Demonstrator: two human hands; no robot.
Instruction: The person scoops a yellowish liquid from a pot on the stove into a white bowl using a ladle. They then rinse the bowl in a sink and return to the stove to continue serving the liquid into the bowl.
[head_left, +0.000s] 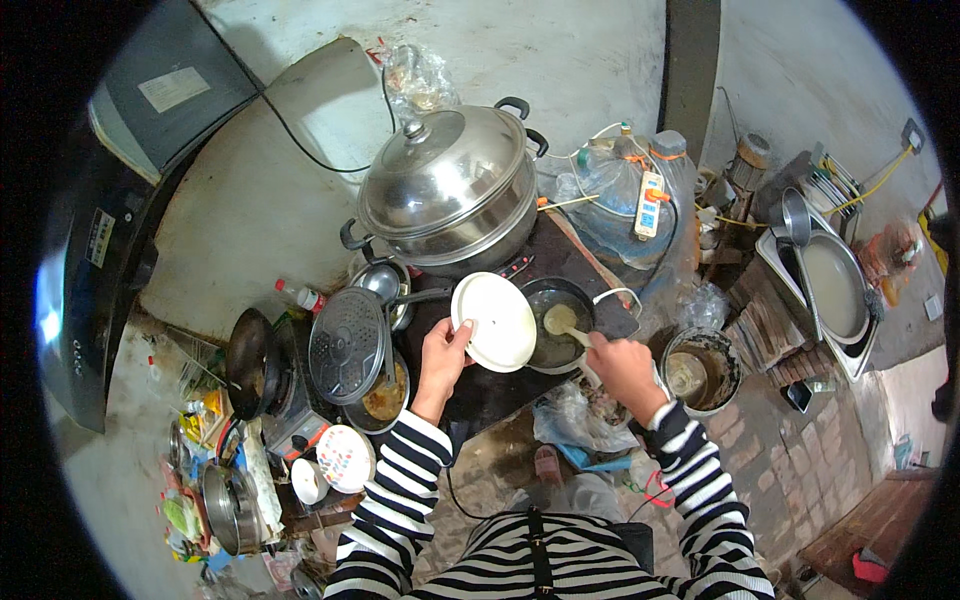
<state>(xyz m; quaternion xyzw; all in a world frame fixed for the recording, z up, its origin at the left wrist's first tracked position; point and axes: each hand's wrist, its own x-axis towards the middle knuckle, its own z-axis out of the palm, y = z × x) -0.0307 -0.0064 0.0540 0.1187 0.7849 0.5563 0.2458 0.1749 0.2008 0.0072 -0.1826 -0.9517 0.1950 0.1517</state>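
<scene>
A round white plate is held at its left edge by my left hand, thumb on top, tilted over the dark table. Just right of it stands a dark round pan with liquid inside. My right hand grips the handle of a pale ladle, whose bowl is over or in the liquid; I cannot tell which. Behind the plate rises a large lidded steel steamer pot. Left of my left hand, a perforated dark lid partly covers a pan with yellowish food.
A bucket stands on the brick floor at the right, near a sink holding a basin of cloudy water. A power strip hangs by plastic-wrapped jugs. To the left are a wok, a patterned bowl and a range hood.
</scene>
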